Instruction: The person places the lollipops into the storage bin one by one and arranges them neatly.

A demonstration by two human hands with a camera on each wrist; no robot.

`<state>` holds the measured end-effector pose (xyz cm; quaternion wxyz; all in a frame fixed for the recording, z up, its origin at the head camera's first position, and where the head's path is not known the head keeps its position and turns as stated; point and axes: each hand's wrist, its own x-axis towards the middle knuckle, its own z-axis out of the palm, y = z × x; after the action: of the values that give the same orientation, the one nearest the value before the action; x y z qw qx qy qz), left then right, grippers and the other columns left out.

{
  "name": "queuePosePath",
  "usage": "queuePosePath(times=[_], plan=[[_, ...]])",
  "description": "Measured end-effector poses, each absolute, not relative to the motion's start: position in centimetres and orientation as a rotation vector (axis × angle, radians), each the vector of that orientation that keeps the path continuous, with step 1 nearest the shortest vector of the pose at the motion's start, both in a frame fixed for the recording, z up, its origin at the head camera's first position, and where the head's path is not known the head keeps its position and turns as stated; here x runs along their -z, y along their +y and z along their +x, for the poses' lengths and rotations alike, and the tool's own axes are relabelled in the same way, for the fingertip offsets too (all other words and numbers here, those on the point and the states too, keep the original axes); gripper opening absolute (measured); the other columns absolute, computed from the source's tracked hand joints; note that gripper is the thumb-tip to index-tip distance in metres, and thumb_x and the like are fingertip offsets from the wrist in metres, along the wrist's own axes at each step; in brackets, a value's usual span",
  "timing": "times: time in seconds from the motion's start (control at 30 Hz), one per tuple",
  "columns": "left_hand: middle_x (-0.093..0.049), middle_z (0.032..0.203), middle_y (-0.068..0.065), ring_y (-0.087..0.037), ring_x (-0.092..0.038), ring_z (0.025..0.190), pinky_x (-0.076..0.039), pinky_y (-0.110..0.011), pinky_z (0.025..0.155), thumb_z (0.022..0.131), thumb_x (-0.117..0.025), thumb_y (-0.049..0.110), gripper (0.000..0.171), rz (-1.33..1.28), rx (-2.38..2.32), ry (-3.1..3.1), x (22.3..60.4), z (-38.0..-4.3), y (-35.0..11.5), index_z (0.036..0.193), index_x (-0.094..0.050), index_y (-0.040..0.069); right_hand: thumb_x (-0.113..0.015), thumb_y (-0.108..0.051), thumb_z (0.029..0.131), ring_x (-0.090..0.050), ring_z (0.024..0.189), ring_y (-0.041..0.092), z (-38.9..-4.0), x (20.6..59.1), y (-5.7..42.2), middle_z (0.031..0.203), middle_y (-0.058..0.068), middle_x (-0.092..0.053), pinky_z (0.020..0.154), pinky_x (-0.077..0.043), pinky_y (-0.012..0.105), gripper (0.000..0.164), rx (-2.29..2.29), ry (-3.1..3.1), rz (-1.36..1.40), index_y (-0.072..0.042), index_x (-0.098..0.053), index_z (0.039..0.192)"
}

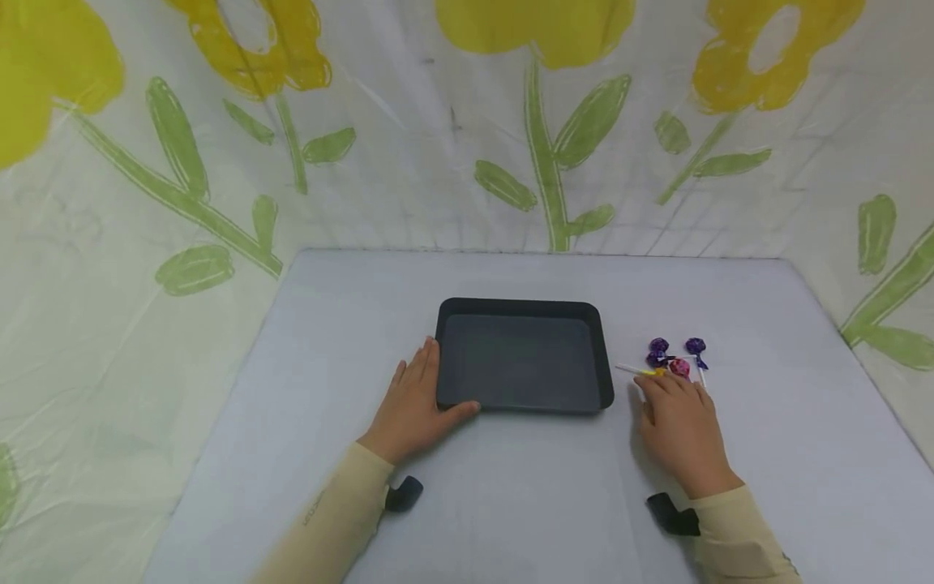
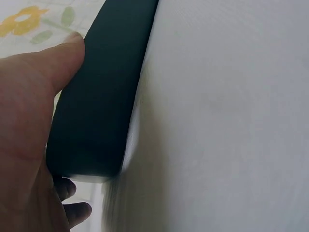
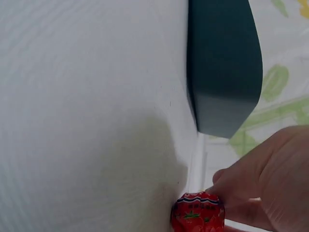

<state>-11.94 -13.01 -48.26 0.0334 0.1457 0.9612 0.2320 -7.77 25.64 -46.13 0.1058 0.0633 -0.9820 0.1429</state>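
Note:
A dark rectangular baking tray [image 1: 521,410] lies on the white table. My left hand [image 1: 414,410] rests on its near left corner, fingers straight along the left side and thumb along the front rim. Past the tray's right side, my right hand [image 1: 679,430] reaches down among several wrapped lollipops. Its fingers pinch a lollipop whose red wrapped head [image 3: 198,212] shows in the right wrist view. By the fingertips, a yellow wrapper end [image 1: 654,372] and a white stick point left. A pink lollipop [image 1: 679,367] lies just beyond the fingers.
Two purple lollipops [image 1: 659,346] lie behind the pink one, with white sticks among them. The table's far edge [image 1: 540,254] meets a hanging sheet [image 1: 409,162] printed with yellow flowers. Dark wrist cameras [image 1: 404,493] sit on both sleeves.

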Motion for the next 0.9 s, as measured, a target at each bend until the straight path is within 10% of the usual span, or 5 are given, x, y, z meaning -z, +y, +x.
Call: queuePosePath(times=[0.3, 0.9], plan=[[-0.014, 0.175, -0.015, -0.03, -0.017, 0.162, -0.012, -0.054, 0.132, 0.093, -0.055, 0.079, 0.118, 0.468, -0.742, 2.962, 48.3, -11.9, -13.0, 0.167, -0.01, -0.001, -0.07, 0.002, 0.091, -0.062, 0.104, 0.051, -7.9, 46.5, 26.3, 0.117, 0.027, -0.072, 0.074, -0.044, 0.062, 0.023, -0.424, -2.823, 0.15, 0.003, -0.076, 0.114], [-0.015, 0.175, -0.014, -0.027, -0.019, 0.162, -0.012, -0.053, 0.131, 0.093, -0.057, 0.078, 0.117, 0.448, -0.773, 2.95, 48.5, -12.1, -13.0, 0.168, -0.01, 0.001, -0.07, 0.002, 0.087, -0.062, 0.09, 0.049, -8.6, 46.4, 26.7, 0.105, 0.032, -0.068, 0.081, -0.053, 0.065, 0.025, -0.566, -2.935, 0.026, 0.013, -0.071, 0.11]])
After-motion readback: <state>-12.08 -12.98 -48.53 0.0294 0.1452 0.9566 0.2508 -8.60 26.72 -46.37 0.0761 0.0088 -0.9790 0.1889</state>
